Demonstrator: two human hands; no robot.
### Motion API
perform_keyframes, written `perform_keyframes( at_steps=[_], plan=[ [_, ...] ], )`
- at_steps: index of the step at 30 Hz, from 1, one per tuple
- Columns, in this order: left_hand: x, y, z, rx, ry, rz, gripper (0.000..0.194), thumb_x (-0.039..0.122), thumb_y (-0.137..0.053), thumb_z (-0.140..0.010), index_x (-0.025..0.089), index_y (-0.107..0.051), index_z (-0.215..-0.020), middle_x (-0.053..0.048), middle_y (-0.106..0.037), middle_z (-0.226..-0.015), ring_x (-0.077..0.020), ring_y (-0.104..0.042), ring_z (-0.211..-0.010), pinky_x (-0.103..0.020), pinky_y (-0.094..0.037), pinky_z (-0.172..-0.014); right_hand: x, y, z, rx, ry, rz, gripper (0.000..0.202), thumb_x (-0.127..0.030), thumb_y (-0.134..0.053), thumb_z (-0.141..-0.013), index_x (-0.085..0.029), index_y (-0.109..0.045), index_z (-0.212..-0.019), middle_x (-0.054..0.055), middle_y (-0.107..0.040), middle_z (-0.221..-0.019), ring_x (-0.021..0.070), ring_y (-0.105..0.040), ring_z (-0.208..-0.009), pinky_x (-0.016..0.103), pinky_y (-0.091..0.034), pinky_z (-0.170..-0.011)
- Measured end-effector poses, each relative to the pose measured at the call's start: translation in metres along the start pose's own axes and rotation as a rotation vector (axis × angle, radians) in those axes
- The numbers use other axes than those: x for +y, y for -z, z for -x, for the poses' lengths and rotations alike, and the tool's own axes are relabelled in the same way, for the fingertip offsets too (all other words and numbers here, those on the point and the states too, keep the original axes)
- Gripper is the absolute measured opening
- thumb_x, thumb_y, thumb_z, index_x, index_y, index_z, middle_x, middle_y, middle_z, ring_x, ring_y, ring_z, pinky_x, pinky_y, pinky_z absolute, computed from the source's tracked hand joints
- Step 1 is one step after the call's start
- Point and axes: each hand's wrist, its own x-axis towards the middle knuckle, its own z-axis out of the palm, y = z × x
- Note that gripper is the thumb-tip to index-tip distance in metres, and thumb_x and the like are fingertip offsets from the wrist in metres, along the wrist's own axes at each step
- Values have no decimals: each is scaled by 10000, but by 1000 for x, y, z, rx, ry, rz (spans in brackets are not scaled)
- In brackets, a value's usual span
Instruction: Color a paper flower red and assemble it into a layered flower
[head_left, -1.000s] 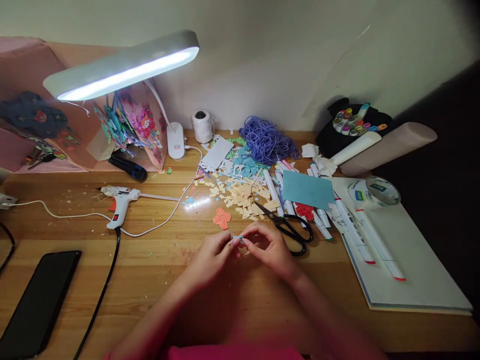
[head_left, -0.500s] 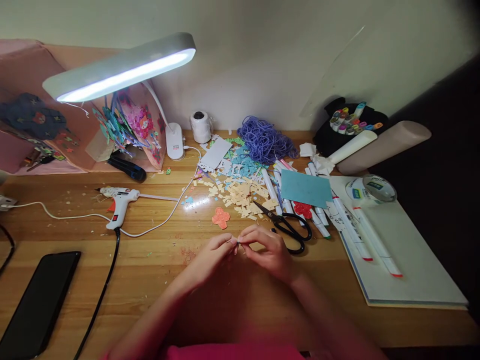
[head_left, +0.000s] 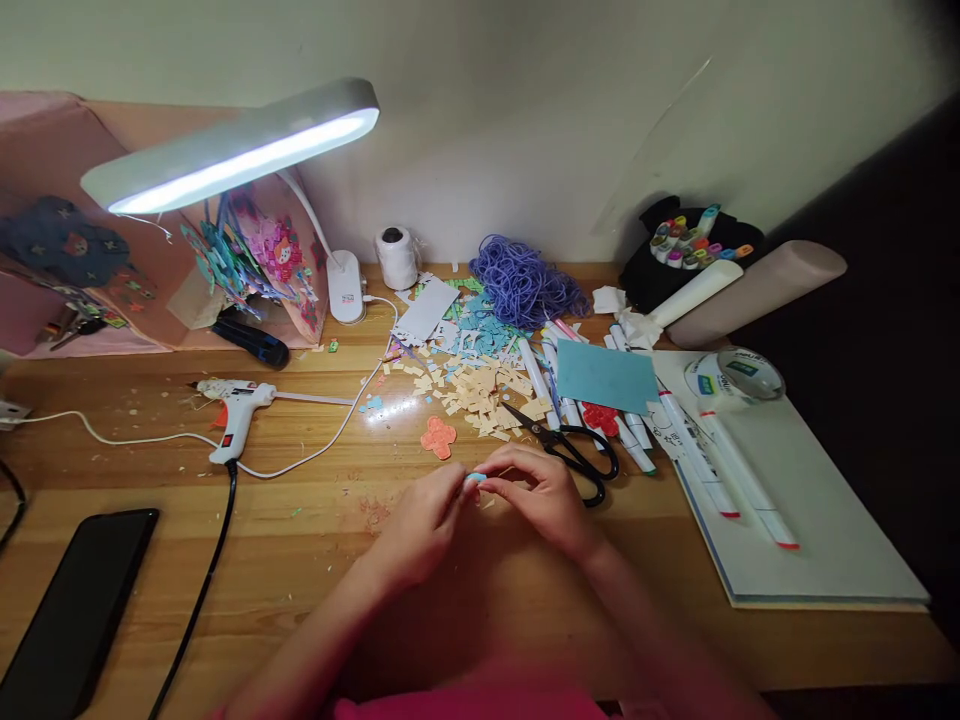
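Note:
My left hand [head_left: 433,515] and my right hand [head_left: 541,492] meet over the wooden desk, fingertips pinched together on a small light-blue piece [head_left: 475,478], which looks like paper. Fingers hide most of it. Just beyond my left hand lies an orange flower-shaped cutout [head_left: 438,438]. Black-handled scissors [head_left: 570,455] rest right behind my right hand, their blades toward a heap of cream paper bits [head_left: 487,390]. A blue-green paper sheet [head_left: 606,377] lies across several markers, with a red flower cutout [head_left: 601,419] at its lower edge.
On the left are a glue gun [head_left: 238,410] with its cord and a black phone [head_left: 79,610]. A lit lamp [head_left: 240,150] hangs over the back left. Purple cord [head_left: 525,282] is heaped by the wall. At right, a white board [head_left: 810,500] carries markers and a tape roll [head_left: 739,375].
The light-blue piece now shows between my fingertips, where only a tiny dark bit showed before. My left hand has turned slightly, and the whole view has shifted a little.

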Motion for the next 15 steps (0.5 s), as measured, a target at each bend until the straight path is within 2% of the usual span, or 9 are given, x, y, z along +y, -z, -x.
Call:
perform_keyframes(
  at_steps=[4,8,12,15],
  plan=[
    [-5,-1,1,-9,-46,-50,239,295,-322,-941,191,-480,-795,-17,-535,-743,-157,-471,-673,-259,-325,-633,0,-3,0,46,13,-21,72,-259,-675,-768,-187,-688,-770,35,-666,-734,152,-623,-685,257,-517,-605],
    [-5,-1,1,-10,-64,-64,207,271,-334,-930,193,-471,-796,-21,-527,-738,-159,-461,-656,-262,-320,-615,1,-2,0,39,61,19,79,-258,-654,-788,-188,-677,-759,29,-663,-715,150,-617,-665,257,-509,-595],
    [1,-1,2,3,-47,-10,281,328,-282,-959,192,-478,-811,-16,-535,-759,-152,-488,-696,-250,-351,-644,2,0,2,43,206,95,35,-189,-634,-804,-200,-667,-805,27,-655,-740,149,-614,-695,263,-501,-628],
    [6,-1,3,16,-33,104,320,352,-273,-965,190,-491,-795,-6,-537,-758,-141,-500,-716,-235,-374,-675,2,2,4,53,330,146,104,-142,-607,-819,-215,-665,-864,31,-663,-772,155,-626,-732,278,-506,-667]
  ],
)
